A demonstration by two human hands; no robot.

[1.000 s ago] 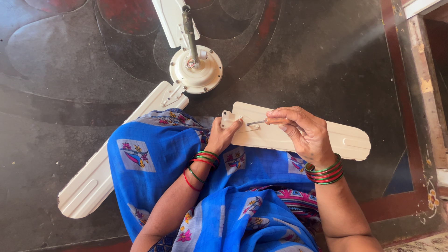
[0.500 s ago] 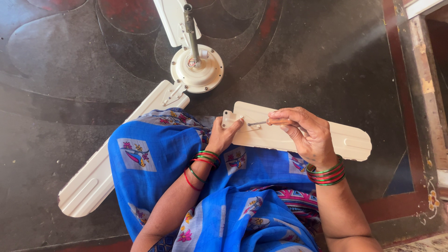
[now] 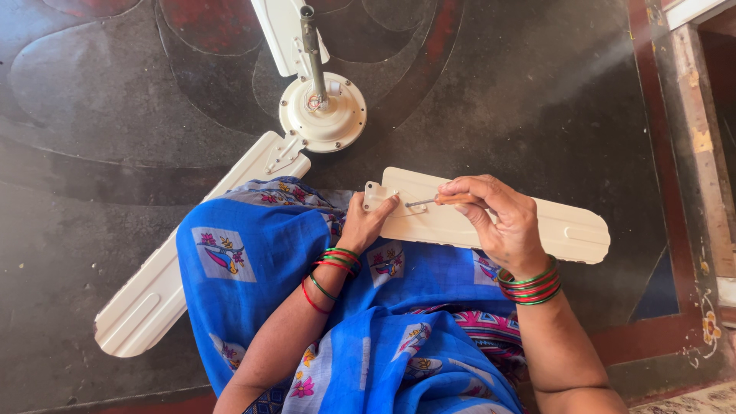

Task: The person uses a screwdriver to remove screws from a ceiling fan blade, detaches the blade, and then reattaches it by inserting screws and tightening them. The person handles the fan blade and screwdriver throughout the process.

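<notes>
On lap, left hand [image 3: 366, 222] grips one loose blade [image 3: 552, 226], right hand [image 3: 494, 218] grips one screwdriver [image 3: 433, 201]

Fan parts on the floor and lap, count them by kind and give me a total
Fan blades: 3, one in the hands, one lower left, one up top
Motor hub: 1
Screwdriver: 1
Total: 5

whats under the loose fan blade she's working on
The loose fan blade rests across blue patterned cloth on the lap, its far end over the dark floor. What lies directly beneath its middle is covered.
</notes>
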